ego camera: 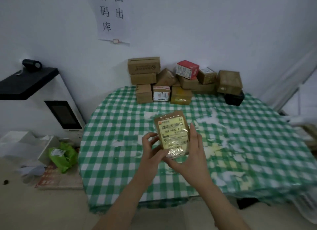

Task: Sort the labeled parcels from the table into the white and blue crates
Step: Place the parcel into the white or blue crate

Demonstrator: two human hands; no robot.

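Green-checked table (120, 169) against a white wall (205, 32): we hold one labelled parcel (173, 133) above the cloth, label up, our left hand (151, 149) pinching its near-left edge and our right hand (190, 154) clasping its right side. With the pile of boxes (185, 82) waiting unsorted at the far edge, we judge the job barely begun; neither crate shows plainly.

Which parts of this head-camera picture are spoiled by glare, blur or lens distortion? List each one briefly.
Head view: glare off clear tape washes out the lower label of the parcel, while its barcode reads clearly. Head view: the far right, beyond the checked tablecloth, smears into blur. Head view: the wide lens bows the cloth's near edge and the wall; lighting is dim and even.
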